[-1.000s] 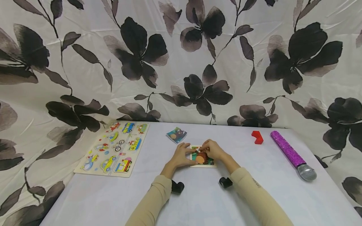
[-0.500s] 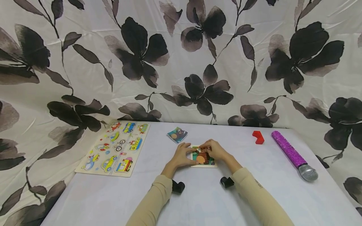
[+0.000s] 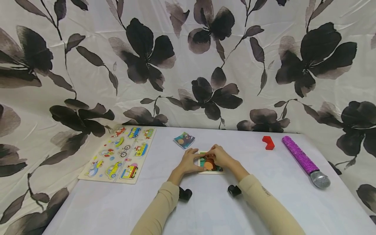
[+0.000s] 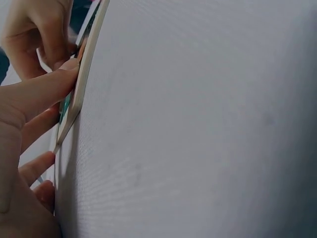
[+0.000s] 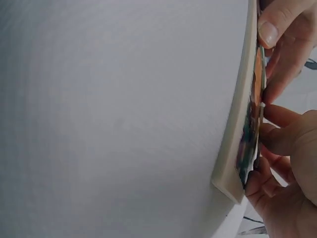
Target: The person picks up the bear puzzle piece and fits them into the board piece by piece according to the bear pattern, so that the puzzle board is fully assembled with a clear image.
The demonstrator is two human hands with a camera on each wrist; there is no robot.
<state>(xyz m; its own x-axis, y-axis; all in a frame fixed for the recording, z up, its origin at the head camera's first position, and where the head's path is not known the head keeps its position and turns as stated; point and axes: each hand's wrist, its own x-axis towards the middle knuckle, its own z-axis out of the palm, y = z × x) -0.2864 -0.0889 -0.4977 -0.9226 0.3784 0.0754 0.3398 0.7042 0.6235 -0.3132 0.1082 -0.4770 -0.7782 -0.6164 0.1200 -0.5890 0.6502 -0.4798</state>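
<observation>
A small wooden picture puzzle point(image 3: 210, 173) with a pale frame lies on the table in front of me; its picture shows a brown animal on green. My left hand point(image 3: 187, 162) holds the frame's left side, thumb on the near edge, fingers behind. In the left wrist view the thumb point(image 4: 64, 74) presses over the frame's rim. My right hand point(image 3: 221, 156) bends over the upper right of the picture, pinching a puzzle piece there. In the right wrist view, the right fingertips point(image 5: 267, 131) sit at a thin piece's edge, and part of it is hidden by the fingers.
Beyond the left hand lies a small picture card point(image 3: 184, 140). A large wooden vehicle puzzle board point(image 3: 100, 178) is at the left. On the right are a red angular block point(image 3: 268, 143) and a glittery purple microphone point(image 3: 299, 155). A floral cloth point(image 3: 205, 114) hangs behind the table.
My right hand has shifted slightly over the top of the picture, and the light patch seen there earlier is now covered. The left hand stays in place on the frame.
</observation>
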